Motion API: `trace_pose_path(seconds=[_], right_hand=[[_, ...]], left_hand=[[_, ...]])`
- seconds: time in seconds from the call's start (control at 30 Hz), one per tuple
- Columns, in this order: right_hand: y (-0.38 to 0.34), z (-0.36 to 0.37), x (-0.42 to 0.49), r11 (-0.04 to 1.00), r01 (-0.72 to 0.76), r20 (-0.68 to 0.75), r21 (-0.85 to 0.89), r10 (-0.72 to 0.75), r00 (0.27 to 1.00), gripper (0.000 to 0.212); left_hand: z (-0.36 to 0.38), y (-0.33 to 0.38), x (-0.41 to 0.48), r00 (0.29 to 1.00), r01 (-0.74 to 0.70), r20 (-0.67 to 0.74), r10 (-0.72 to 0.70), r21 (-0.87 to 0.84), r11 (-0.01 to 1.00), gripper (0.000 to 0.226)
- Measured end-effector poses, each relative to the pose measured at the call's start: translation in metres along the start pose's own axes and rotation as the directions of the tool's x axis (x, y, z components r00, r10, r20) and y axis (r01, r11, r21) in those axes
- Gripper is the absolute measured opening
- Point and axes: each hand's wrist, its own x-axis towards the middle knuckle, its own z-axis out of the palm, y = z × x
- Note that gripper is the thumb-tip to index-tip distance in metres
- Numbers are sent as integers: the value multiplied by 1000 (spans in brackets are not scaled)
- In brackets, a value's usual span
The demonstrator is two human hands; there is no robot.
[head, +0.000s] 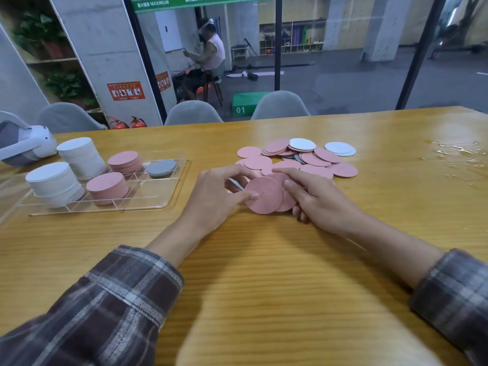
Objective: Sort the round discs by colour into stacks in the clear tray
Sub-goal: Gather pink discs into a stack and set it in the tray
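- Head view: one clear tray (pixel 158 187) lay on the wooden table (pixel 264 260), and every place below is given from it.
- Inside the tray stood five stacks. There were two white stacks (pixel 80 157) along its left side, two pink stacks (pixel 107 187) next to them, and one low grey stack (pixel 161 167) in its far right compartment.
- The near right compartments of the tray held nothing that could be seen.
- Well to the right of the tray lay one loose pile of discs (pixel 303 161), mostly pink and overlapping. Grey edges showed beneath, too buried to count.
- Three loose white discs (pixel 302 143) could be counted on the far side of that pile, one alone and two overlapping.
- Between the tray and the pile, nearer the pile, the two hands met over a fan of held pink discs (pixel 264 195). At least two showed; the full number could not be told.
- The left hand (pixel 216 199) pinched the front disc, thumb on its face and fingers curled behind.
- The right hand (pixel 319 202) clasped the fan from the other side, its fingers curled over the rear discs.
- Both wrists came out of plaid sleeves (pixel 126 291).
- Left of the tray and beyond it sat one white headset (pixel 23 143).
- Behind the tray, past the table edge, stood three grey chairs (pixel 192 112) and two red fire extinguishers (pixel 137 122).
- Far right of the tray, a wet patch (pixel 454 151) glistened on the wood.
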Motion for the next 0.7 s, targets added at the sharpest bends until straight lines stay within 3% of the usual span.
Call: trace_pose_path(seconds=[0.23,0.43,0.53,0.7], right_hand=[[-1,2,-2,998,5,37,57,-7,999,36],[2,4,-3,987,110,47,-120,-105,993,43],[3,2,-2,982,95,1,-164,-96,995,43],[4,-4,1,979,55,-59,-197,-68,996,43]], left_hand=[[10,2,-1,994,-102,-45,102,5,995,40],[14,2,0,990,-119,-72,120,22,993,34],[10,-8,3,998,-43,-34,45,74,996,24],[2,-32,5,990,140,-31,-137,319,937,27]])
